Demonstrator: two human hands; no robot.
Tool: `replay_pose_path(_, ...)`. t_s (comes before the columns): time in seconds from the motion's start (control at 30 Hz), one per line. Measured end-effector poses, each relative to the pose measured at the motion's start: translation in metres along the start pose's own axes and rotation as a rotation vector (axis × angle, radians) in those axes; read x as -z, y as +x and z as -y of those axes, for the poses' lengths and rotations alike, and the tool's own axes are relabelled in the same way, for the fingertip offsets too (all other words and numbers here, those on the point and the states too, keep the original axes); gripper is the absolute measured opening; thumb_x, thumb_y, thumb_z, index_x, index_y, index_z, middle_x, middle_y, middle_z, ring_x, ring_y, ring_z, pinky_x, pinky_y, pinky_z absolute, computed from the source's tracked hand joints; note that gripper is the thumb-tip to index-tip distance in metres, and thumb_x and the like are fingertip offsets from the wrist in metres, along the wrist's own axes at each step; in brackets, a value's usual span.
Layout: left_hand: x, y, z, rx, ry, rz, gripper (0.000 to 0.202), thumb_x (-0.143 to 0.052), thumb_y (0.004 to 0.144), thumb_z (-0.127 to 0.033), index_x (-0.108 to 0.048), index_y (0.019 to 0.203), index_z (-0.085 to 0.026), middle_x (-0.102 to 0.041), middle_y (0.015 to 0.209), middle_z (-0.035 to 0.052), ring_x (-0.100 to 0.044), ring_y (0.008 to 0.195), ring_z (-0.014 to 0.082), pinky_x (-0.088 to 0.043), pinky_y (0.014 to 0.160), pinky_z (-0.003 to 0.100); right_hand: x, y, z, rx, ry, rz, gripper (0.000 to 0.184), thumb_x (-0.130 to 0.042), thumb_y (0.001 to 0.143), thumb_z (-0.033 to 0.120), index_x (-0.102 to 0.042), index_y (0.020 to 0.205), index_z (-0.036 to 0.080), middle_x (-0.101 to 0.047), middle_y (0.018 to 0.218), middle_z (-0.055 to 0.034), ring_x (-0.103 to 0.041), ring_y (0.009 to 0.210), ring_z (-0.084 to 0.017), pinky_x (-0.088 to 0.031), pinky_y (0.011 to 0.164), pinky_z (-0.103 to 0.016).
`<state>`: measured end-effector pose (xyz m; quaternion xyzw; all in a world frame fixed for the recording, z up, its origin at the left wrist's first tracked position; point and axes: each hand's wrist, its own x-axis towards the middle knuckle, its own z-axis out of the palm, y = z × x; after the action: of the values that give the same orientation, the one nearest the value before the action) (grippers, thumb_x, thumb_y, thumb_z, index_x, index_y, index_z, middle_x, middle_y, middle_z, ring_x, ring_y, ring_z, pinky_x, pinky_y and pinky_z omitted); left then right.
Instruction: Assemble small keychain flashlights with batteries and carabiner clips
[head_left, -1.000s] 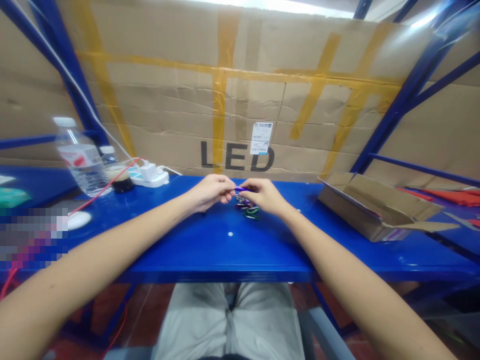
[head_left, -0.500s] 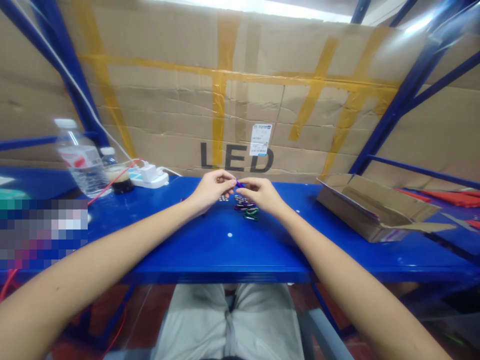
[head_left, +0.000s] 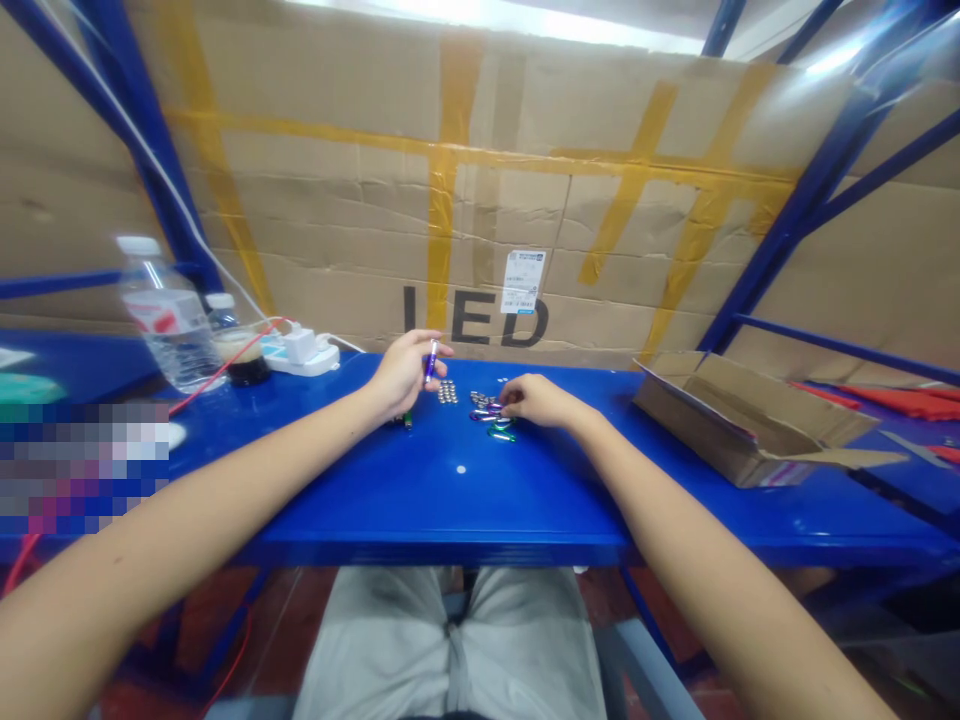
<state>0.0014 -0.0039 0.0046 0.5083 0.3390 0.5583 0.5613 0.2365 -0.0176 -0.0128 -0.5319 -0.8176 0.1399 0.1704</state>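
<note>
Over the blue table [head_left: 461, 510], two-handed handling has split: the left hand [head_left: 401, 378] alone holds a purple clip [head_left: 431, 363], the right hand [head_left: 546, 402], grip indiscernible, at the clip pile [head_left: 501, 435].

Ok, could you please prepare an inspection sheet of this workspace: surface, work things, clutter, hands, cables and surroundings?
Surface: blue tabletop, one small white spot.
Work things: purple piece; purple and green clips; small metal parts between the hands.
Clutter: water bottle and dark-filled container at left; open cardboard box at right.
Hands: left hand holds the purple piece; right hand is at the clips, grip unclear.
Cables: red cable and white cable, near a white power strip.
Surroundings: blue frame; taped cardboard behind, printed LED.
</note>
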Motion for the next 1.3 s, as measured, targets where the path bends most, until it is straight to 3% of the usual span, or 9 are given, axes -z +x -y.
replay_pose_path(0.07,0.001,0.001,0.003,-0.012,0.051,0.027,0.02,-0.058,0.087,-0.013,-0.054,0.106,-0.019,-0.068,0.09,0.0053,-0.051,0.05,0.0067,-0.026,0.038,0.018,-0.002,0.001,0.0,0.013,-0.01,-0.001,0.01,-0.07,0.077,0.015,-0.076,0.084,0.017,-0.076,0.085,-0.006,-0.064,0.076,-0.019,-0.044,0.069,-0.028)
replay_pose_path(0.2,0.0,0.0,0.007,-0.005,0.192,0.069,0.011,-0.067,0.087,-0.021,-0.063,0.095,-0.014,-0.071,0.094,0.0095,-0.046,0.051,0.0045,-0.027,0.041,0.018,-0.003,0.001,-0.002,0.062,-0.052,-0.068,0.014,-0.061,0.087,0.018,-0.072,0.078,0.017,-0.074,0.085,-0.0072,-0.062,0.075,-0.018,-0.042,0.069,-0.028)
replay_pose_path(0.33,-0.003,-0.003,0.008,0.051,0.256,0.062,0.014,-0.069,0.082,-0.012,-0.065,0.096,-0.012,-0.072,0.092,0.0105,-0.048,0.053,0.0049,-0.032,0.045,0.019,-0.001,0.0,0.001,0.052,0.017,-0.212,0.023,-0.049,0.095,0.02,-0.062,0.076,0.017,-0.072,0.079,-0.0076,-0.061,0.071,-0.017,-0.041,0.067,-0.028)
replay_pose_path(0.43,-0.003,-0.004,0.01,0.027,0.317,0.101,0.02,-0.063,0.083,-0.01,-0.064,0.103,-0.012,-0.073,0.092,0.0101,-0.051,0.054,0.0069,-0.036,0.048,0.021,-0.003,-0.001,0.009,0.103,0.178,-0.241,0.017,-0.047,0.096,0.024,-0.06,0.086,0.018,-0.068,0.071,-0.0031,-0.061,0.065,-0.015,-0.042,0.065,-0.027)
replay_pose_path(0.53,0.003,-0.001,0.009,-0.204,0.543,0.183,0.023,-0.06,0.084,-0.014,-0.067,0.106,-0.015,-0.074,0.096,0.0083,-0.062,0.07,0.013,-0.047,0.063,0.026,-0.009,-0.003,0.02,0.174,0.271,-0.235,0.01,-0.052,0.092,0.023,-0.059,0.1,0.019,-0.066,0.069,0.0012,-0.06,0.063,-0.015,-0.044,0.065,-0.026)
replay_pose_path(0.6,0.01,0.001,0.005,-0.424,0.769,0.252,0.022,-0.061,0.082,-0.015,-0.071,0.101,-0.019,-0.074,0.102,0.0065,-0.066,0.091,0.0179,-0.049,0.08,0.03,-0.013,-0.005,0.027,0.219,0.245,-0.192,0.01,-0.055,0.09,0.021,-0.06,0.099,0.019,-0.068,0.074,0.0003,-0.062,0.067,-0.015,-0.045,0.066,-0.026)
replay_pose_path(0.67,0.017,0.003,-0.003,-0.517,0.971,0.35,0.021,-0.061,0.081,-0.015,-0.073,0.097,-0.02,-0.075,0.101,0.0051,-0.066,0.096,0.0195,-0.048,0.087,0.032,-0.017,-0.007,0.031,0.25,0.194,-0.147,0.01,-0.054,0.09,0.017,-0.062,0.095,0.02,-0.07,0.079,-0.001,-0.063,0.069,-0.015,-0.044,0.067,-0.026)
replay_pose_path(0.87,0.025,0.0,-0.017,-0.426,1.235,0.624,0.019,-0.06,0.082,-0.02,-0.073,0.095,-0.022,-0.075,0.092,0.0032,-0.066,0.081,0.0178,-0.044,0.071,0.025,-0.026,-0.005,0.035,0.321,-0.004,-0.164,0.017,-0.051,0.09,0.01,-0.064,0.096,0.02,-0.072,0.086,-0.0042,-0.063,0.077,-0.017,-0.041,0.072,-0.026)
replay_pose_path(1.3,0.023,-0.003,-0.005,-0.432,1.27,0.67,0.02,-0.057,0.083,-0.019,-0.074,0.094,-0.022,-0.074,0.085,0.0021,-0.064,0.072,0.0166,-0.04,0.065,0.024,-0.039,0.002,0.03,0.379,0.008,-0.169,0.022,-0.051,0.091,0.007,-0.07,0.09,0.016,-0.074,0.091,-0.0089,-0.066,0.084,-0.019,-0.045,0.079,-0.028)
